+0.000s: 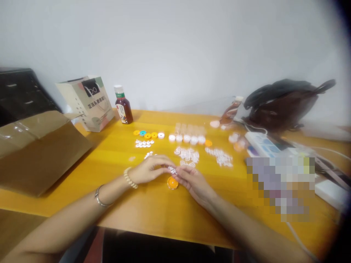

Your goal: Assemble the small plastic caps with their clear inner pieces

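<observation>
Between the fingertips of my left hand [153,168] and my right hand [193,180] is a small white disc with holes [172,170]. Both hands pinch it from either side, just above the table. Directly below it an orange round cap-like piece [172,183] lies on the wooden table [153,212]. Beyond my hands lie flat white openwork discs [187,155], with more white openwork pieces [219,157] to their right. Small white button-like parts [144,144] are grouped behind my left hand, and a few more sit partly hidden by it.
A row of orange, blue and white round pieces [148,136] crosses the table. At the back left stand a paper bag [95,106] and a sauce bottle [124,106]; a cardboard box [46,153] is nearer. On the right are a power strip [263,144], cables and a dark bag [279,106].
</observation>
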A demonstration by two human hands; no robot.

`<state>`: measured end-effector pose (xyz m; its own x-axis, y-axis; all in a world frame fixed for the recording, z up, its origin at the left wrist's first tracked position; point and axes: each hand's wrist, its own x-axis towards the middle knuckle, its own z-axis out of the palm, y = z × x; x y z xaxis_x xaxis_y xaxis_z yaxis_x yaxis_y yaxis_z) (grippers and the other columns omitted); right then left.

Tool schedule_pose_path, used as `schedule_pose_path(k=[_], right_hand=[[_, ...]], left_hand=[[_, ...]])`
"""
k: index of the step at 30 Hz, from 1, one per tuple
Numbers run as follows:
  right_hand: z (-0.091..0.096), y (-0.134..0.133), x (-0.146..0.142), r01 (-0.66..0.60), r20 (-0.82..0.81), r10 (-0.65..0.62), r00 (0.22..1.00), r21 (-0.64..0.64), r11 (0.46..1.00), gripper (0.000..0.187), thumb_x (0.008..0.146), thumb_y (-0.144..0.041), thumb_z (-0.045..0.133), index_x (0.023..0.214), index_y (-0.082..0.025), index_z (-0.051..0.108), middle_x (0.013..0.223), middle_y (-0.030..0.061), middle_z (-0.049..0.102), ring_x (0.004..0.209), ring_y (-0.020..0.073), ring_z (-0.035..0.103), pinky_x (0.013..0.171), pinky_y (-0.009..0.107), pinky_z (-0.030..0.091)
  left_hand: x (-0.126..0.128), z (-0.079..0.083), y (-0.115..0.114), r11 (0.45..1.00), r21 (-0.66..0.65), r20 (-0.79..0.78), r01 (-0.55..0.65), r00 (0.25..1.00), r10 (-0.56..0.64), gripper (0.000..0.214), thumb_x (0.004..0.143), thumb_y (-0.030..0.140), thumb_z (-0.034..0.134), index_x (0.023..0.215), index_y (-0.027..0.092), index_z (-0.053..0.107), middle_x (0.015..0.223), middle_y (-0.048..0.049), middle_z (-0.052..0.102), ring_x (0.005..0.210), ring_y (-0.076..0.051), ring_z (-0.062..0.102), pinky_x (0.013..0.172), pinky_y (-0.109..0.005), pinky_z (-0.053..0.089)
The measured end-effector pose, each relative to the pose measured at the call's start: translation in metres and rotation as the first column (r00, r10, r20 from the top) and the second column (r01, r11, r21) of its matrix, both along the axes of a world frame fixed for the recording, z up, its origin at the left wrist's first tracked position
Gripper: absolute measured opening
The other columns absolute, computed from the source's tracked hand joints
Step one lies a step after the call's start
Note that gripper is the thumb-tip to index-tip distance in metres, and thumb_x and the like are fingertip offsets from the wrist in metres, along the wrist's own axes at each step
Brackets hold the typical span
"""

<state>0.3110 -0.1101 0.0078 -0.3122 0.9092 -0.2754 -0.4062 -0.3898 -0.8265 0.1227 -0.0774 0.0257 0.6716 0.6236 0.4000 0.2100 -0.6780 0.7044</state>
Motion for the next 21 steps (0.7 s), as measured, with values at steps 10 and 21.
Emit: schedule_pose_path(k=[10, 21], right_hand=[[0.002, -0.001, 0.002, -0.016, 0.019, 0.016, 1.000, 0.014, 1.000, 0.017, 0.063, -0.027, 0.075, 0.073, -0.016, 0.067, 0.075, 0.0012, 0.069, 0.071, 0.0102, 0.065, 0.079, 0.023, 0.051], [0.000, 0.001, 0.002, -0.002, 0.088, -0.002, 0.996, 0.044, 0.999, 0.020, 0.061, -0.030, 0.075, 0.074, -0.016, 0.066, 0.078, 0.0025, 0.070, 0.075, 0.0125, 0.066, 0.077, 0.025, 0.050]], left_hand=[[0.004, -0.002, -0.003, 0.975, -0.209, 0.082, -0.071, 0.993, 0.090, 0.019, 0.082, 0.019, 0.054, 0.099, 0.015, 0.063, 0.093, -0.0070, 0.064, 0.084, -0.013, 0.059, 0.080, -0.029, 0.048], [0.012, -0.014, -0.004, 0.819, -0.555, 0.196, -0.142, 0.935, 0.295, 0.020, 0.073, 0.024, 0.065, 0.089, 0.012, 0.060, 0.084, -0.0057, 0.066, 0.075, -0.012, 0.061, 0.076, -0.029, 0.049]])
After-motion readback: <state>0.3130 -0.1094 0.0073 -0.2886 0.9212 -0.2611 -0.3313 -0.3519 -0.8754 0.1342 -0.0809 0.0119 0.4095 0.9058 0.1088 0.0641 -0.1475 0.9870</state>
